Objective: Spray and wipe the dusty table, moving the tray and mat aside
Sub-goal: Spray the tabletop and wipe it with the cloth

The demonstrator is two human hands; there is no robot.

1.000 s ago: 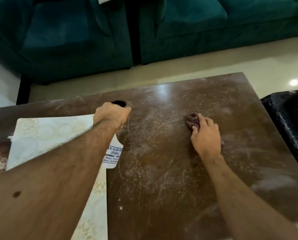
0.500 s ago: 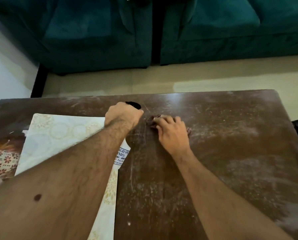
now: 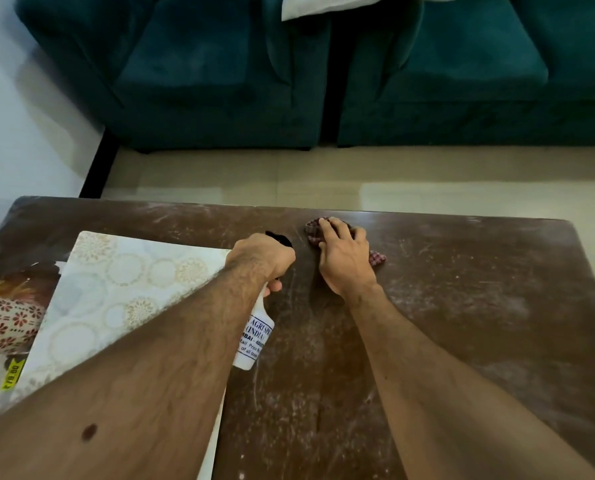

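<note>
The dark brown table (image 3: 479, 306) is streaked with pale dust. My left hand (image 3: 259, 261) grips a white spray bottle (image 3: 254, 341) with blue print and a black nozzle, held above the table near its middle. My right hand (image 3: 344, 261) presses flat on a red checked cloth (image 3: 375, 258) close to the table's far edge. A cream mat (image 3: 126, 289) with circle patterns lies on the table's left part, partly hidden by my left forearm. A floral tray (image 3: 9, 320) peeks out under the mat at the far left.
Two teal sofas (image 3: 220, 81) stand beyond the table across a strip of beige floor (image 3: 323, 174). A white cushion (image 3: 323, 5) rests on top between them. A white wall (image 3: 12, 133) is at the left.
My right hand slid the cloth from the table's right-middle leftward, then up to the far edge. The camera view shifted, showing more sofa. The left hand kept its grip on the bottle.
</note>
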